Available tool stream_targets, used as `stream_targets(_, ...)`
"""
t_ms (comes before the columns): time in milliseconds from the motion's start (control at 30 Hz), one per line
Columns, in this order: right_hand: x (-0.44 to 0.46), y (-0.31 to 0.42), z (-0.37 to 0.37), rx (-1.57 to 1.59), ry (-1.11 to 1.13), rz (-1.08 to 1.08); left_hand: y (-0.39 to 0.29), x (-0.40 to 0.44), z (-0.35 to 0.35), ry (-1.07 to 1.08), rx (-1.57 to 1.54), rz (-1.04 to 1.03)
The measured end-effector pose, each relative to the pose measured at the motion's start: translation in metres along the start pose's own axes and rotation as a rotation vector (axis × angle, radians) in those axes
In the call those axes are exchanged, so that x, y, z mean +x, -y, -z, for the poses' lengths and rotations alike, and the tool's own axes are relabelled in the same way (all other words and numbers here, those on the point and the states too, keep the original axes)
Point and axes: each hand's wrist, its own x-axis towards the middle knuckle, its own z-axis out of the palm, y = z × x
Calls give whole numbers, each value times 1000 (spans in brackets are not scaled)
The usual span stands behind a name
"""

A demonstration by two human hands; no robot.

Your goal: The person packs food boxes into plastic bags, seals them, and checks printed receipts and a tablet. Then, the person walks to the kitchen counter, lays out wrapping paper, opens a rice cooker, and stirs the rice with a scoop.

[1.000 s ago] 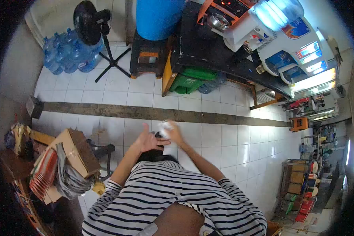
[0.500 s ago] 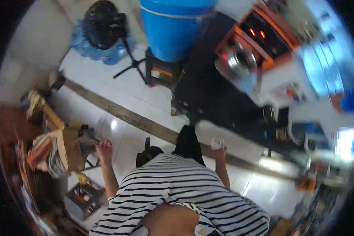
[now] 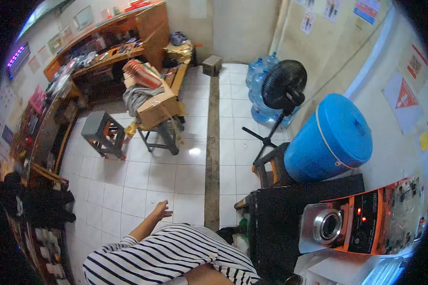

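The right grip is hidden, the striped shirt [image 3: 161, 256] cropped below.

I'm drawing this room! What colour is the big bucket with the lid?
The bucket is blue; it shows best in the head view.

A black pedestal fan [image 3: 279, 85] stands beside blue water jugs [image 3: 257, 81]. A lidded blue bucket [image 3: 311, 142] rests on a dark stool [image 3: 274, 166]. A black counter [image 3: 279, 223] beside it carries an orange-framed cup sealer [image 3: 361, 232] with red lights [image 3: 360, 212] lit. Across the tiled floor [image 3: 190, 173], grey cloth [image 3: 142, 98] lies on a cardboard box [image 3: 159, 110].
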Motion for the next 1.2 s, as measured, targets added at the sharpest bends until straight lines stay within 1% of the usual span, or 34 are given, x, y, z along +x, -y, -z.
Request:
stream_targets(67,4,-18,-7,-94,26,-46,14,-12,42,-118,-11,-65)
stream_targets(167,18,-58,-29,-336,95,-97,55,-21,118,-167,-31,-23)
stream_targets(200,31,-70,-43,-487,142,-75,74,-32,141,-175,-52,-56)
stream_targets(233,38,-91,-67,-656,134,-92,90,-38,163,-179,-76,-91)
stream_targets(267,41,-112,-86,-832,113,-105,102,-38,186,-217,-97,-31)
stream_targets(300,42,-132,-110,-1008,94,-118,111,-45,200,-250,-171,-69)
stream_targets(367,50,-180,-163,-1540,141,-189,124,-64,233,-331,-310,-154)
stream_targets(400,50,-207,-181,-1796,168,-224,123,-69,248,-349,-449,-148)
stream_targets(500,87,-279,-211,-2278,510,-298,89,-98,272,-403,-544,-266)
stream_targets(533,78,-302,-227,-2250,542,-295,66,-108,280,-420,-536,-301)
stream_targets(600,101,-334,-228,-2123,569,-447,27,-113,302,-405,-539,-432)
stream_targets(633,133,-349,-217,-2142,591,-545,5,-111,315,-393,-540,-510)
stream_targets(667,159,-367,-211,-2236,492,-597,-15,-107,328,-409,-532,-572)
stream_targets(700,125,-383,-246,-2509,495,-575,-35,-99,345,-426,-497,-634)
stream_targets(733,120,-398,-259,-2573,448,-618,-52,-92,362,-446,-458,-683)
stream_targets(800,139,-414,-258,-2566,413,-542,-79,-72,398,-489,-375,-798)
stream_targets(833,151,-428,-268,-2557,407,-504,-89,-54,421,-499,-339,-762)
stream_targets(900,127,-444,-312,-2194,465,-429,-76,10,478,-520,-260,-683)
stream_targets(933,131,-475,-340,-2282,354,-420,-24,77,515,-638,170,-877)
stream_targets(967,147,-509,-362,-2364,237,-412,16,133,549,-846,572,-1056)
stream_targets(1000,184,-531,-351,-2441,100,-429,14,105,559,-579,208,-379)
stream_targets(1033,225,-552,-351,-2437,198,-554,7,83,571,-558,162,-127)
stream_targets(1067,219,-587,-370,-2490,229,-535,14,85,590,-577,174,-75)
stream_targets(1100,214,-634,-409,-2549,263,-505,18,87,607,-593,179,-15)
stream_targets(1133,206,-669,-434,-2612,293,-481,18,88,625,-603,167,26)
stream_targets(1167,228,-699,-444,-2703,826,-335,15,90,642,-610,150,58)
stream_targets(1200,235,-740,-457,-2696,771,-342,10,93,658,-614,132,83)
